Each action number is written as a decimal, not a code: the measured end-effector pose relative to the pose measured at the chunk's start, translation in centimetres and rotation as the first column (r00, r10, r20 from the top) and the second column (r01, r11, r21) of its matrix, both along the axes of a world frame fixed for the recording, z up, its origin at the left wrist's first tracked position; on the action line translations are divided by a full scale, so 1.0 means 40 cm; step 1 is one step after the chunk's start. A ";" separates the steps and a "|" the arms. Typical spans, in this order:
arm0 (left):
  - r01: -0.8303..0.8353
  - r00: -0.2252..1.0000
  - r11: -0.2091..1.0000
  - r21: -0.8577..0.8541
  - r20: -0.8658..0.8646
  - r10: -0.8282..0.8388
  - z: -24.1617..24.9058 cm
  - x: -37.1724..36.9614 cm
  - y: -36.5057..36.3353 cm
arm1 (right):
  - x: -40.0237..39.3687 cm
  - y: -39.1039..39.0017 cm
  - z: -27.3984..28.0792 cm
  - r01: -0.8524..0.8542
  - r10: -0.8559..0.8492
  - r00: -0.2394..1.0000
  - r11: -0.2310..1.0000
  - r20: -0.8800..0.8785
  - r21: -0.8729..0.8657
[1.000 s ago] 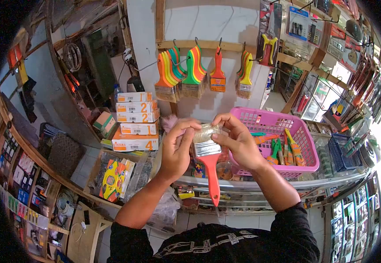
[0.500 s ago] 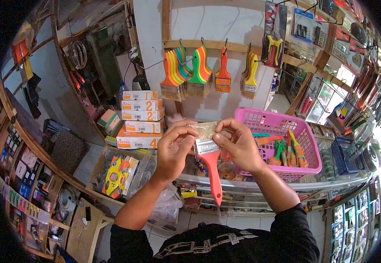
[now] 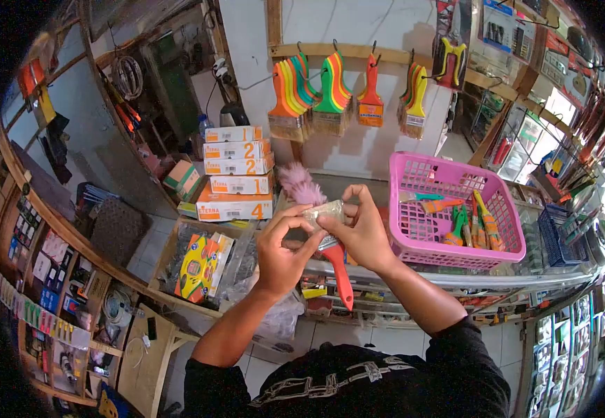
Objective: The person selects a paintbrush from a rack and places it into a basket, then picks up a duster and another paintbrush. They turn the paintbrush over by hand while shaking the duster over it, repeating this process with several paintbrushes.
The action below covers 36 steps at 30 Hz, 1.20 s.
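Observation:
A paintbrush (image 3: 340, 274) with a red handle hangs bristles up between my hands, its handle pointing down toward me. My left hand (image 3: 283, 249) pinches the left side of the bristle end. My right hand (image 3: 362, 233) grips the same end from the right, its thumb lying across the bristles. Something clear and shiny, like plastic wrap, seems to cover the bristles. Fingers hide part of the metal band. To the right of my hands, a pink basket (image 3: 457, 256) holds several brushes with green and orange handles.
Several stacked white-and-orange boxes (image 3: 235, 185) stand behind my left hand, beside a pink fluffy duster (image 3: 301, 185). Brushes (image 3: 333, 97) hang from hooks on the wall. A yellow-and-red package (image 3: 201, 266) lies at left, near crumpled clear plastic (image 3: 278, 317). The glass counter's edge (image 3: 414, 276) runs below the basket.
The view has shifted, so the surroundings sit further right and higher. My right thumb has moved across the bristles, and both hands have closed in more around the brush's top.

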<state>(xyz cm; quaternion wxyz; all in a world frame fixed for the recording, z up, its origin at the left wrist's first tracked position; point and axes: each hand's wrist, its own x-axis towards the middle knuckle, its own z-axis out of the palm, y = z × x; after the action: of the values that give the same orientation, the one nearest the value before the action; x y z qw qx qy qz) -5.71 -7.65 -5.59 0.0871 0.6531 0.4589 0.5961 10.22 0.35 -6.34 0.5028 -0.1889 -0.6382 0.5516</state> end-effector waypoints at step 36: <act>0.525 0.567 0.809 -0.267 0.818 -0.098 -0.339 -0.204 -0.086 | -0.201 0.049 -0.396 0.464 -0.863 0.199 0.500 0.464 0.731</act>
<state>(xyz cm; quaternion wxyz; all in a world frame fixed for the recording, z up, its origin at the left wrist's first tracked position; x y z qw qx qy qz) -13.89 -11.08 -19.15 0.5423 0.3620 0.3814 0.6553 2.18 2.31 -22.18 0.3763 -0.5603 -0.7367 -0.0427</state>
